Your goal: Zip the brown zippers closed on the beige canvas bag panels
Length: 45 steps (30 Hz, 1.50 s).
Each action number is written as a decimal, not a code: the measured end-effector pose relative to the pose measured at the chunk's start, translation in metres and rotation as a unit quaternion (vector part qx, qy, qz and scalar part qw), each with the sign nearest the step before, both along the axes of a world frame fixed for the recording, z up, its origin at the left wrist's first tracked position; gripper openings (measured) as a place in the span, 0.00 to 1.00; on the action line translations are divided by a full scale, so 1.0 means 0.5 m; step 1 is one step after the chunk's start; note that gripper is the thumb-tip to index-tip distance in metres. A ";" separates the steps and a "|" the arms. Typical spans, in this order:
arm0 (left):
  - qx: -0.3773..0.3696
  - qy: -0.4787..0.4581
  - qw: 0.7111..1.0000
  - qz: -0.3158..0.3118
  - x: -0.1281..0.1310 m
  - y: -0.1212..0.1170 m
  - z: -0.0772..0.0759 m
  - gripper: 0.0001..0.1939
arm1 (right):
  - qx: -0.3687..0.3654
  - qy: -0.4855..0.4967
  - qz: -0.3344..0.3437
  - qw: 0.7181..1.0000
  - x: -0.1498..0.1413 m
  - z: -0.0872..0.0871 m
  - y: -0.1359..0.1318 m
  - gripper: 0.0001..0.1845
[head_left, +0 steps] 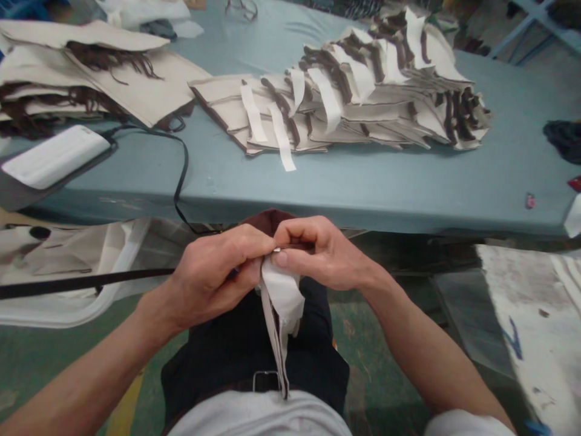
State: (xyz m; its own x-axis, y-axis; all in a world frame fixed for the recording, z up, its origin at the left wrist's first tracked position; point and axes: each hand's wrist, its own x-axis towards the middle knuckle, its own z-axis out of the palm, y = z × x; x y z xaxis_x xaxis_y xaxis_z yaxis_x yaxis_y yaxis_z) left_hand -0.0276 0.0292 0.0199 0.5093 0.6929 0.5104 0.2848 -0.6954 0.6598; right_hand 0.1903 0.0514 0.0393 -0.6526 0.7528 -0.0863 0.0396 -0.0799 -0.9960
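Above my lap, both hands meet at the top edge of a beige fabric piece [272,327] with dark edging, which hangs down between them. My left hand [213,272] is closed, its thumb and fingertip pinching the edge. A long dark brown strap [131,277] runs from that hand to the left side of the view. My right hand [327,251] is closed too, pinching the same edge from the other side. From under the right thumb droops a white strip [284,289]. Exactly how the strap and the edge lie between the fingertips is hidden.
On the blue-green covered table [363,188] lies a long pile of beige pieces [372,103] with white strips. Folded beige fabric [136,91] and a white device [57,156] with a black cord are at left. A white bin [122,260] stands below.
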 end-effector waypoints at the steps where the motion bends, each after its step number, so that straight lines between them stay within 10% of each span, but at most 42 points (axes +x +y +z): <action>1: 0.009 -0.004 1.000 -0.011 -0.001 0.002 -0.008 0.17 | -0.032 0.019 -0.003 0.999 -0.001 -0.005 -0.005 0.15; 13: 0.009 -0.056 0.998 0.017 0.018 -0.012 -0.038 0.15 | -0.124 0.107 -0.044 0.985 -0.007 -0.043 -0.034 0.21; 17: 0.017 -0.062 0.996 0.058 0.022 -0.024 0.000 0.22 | -0.047 0.069 -0.030 0.996 0.003 -0.016 -0.030 0.23; 24: -0.233 0.029 0.971 -0.037 -0.002 0.005 0.073 0.21 | 0.159 -0.035 -0.042 0.986 0.013 0.025 -0.028 0.11; 34: -0.220 0.030 0.969 -0.107 -0.008 0.007 0.073 0.16 | 0.314 -0.042 -0.066 0.946 0.001 0.033 -0.063 0.09; 45: -0.196 -0.141 0.962 -0.127 0.015 -0.017 0.012 0.23 | -0.007 0.237 -0.161 0.958 -0.065 -0.031 -0.120 0.14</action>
